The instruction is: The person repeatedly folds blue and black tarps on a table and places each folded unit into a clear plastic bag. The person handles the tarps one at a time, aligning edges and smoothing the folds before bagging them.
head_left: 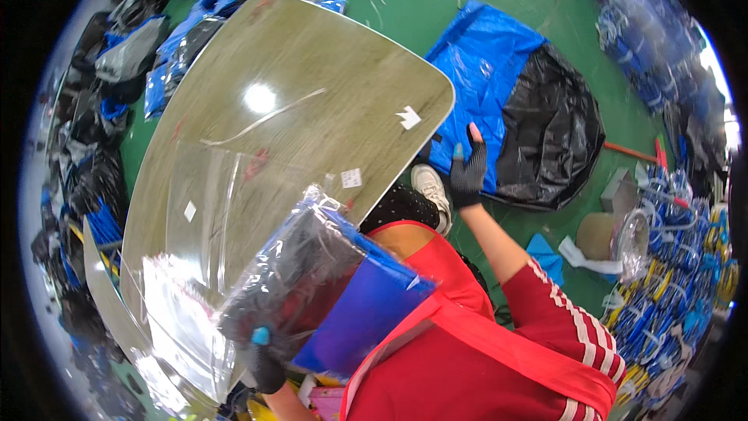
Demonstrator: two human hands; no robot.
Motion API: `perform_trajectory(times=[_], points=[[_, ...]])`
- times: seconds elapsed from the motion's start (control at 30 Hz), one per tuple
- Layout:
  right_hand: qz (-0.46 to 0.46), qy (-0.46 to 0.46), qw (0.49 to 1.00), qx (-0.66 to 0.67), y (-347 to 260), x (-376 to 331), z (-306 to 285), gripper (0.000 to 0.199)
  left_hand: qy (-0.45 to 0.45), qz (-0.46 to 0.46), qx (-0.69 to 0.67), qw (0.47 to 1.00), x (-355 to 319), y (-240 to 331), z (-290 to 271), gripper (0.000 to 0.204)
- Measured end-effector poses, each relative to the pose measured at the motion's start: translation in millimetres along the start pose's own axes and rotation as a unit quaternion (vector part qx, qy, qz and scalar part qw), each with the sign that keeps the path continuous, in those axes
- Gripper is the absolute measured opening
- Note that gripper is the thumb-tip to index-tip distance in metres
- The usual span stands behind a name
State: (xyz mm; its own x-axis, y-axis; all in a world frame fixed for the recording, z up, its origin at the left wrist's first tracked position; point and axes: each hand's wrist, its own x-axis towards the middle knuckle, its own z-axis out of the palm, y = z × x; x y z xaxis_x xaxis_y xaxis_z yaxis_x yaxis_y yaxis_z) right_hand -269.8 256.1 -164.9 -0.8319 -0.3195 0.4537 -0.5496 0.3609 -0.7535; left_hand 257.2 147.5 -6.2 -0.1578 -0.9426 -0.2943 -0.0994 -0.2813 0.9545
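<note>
My left hand (pixel 266 365), in a dark glove with a blue fingertip, grips the lower left edge of a flat package (pixel 323 284). Clear, shiny plastic wraps this package, and folded blue and black material shows through. It is tilted between the table's near edge and my body. My right hand (pixel 469 170), gloved too, is held out to the right with its fingers apart and nothing in them. Behind it, a large blue and black sack (pixel 518 109) of crinkled sheet material lies on the green floor. Whether the hand touches the sack I cannot tell.
A wood-grain table (pixel 312 54) with rounded corners fills the left. Clear plastic sheets (pixel 202 210) and a thin strip (pixel 269 118) lie on it. Wrapped bundles (pixel 136 51) line the left; tied blue and yellow bundles (pixel 678 257) and a tape roll (pixel 596 235) are at right.
</note>
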Motion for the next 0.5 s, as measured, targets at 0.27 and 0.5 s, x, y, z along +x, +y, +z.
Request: perform_trajectory(times=[0.27,0.5], points=[[0.077,-0.376,0.868,-0.315,158,-20,151,0.075,0.245,0.206,0.004,0.947,244,264,18,0.048],[0.31,-0.372,0.862,-0.153,194,53,149,0.038,-0.168,0.169,0.237,0.942,268,195,143,0.047]])
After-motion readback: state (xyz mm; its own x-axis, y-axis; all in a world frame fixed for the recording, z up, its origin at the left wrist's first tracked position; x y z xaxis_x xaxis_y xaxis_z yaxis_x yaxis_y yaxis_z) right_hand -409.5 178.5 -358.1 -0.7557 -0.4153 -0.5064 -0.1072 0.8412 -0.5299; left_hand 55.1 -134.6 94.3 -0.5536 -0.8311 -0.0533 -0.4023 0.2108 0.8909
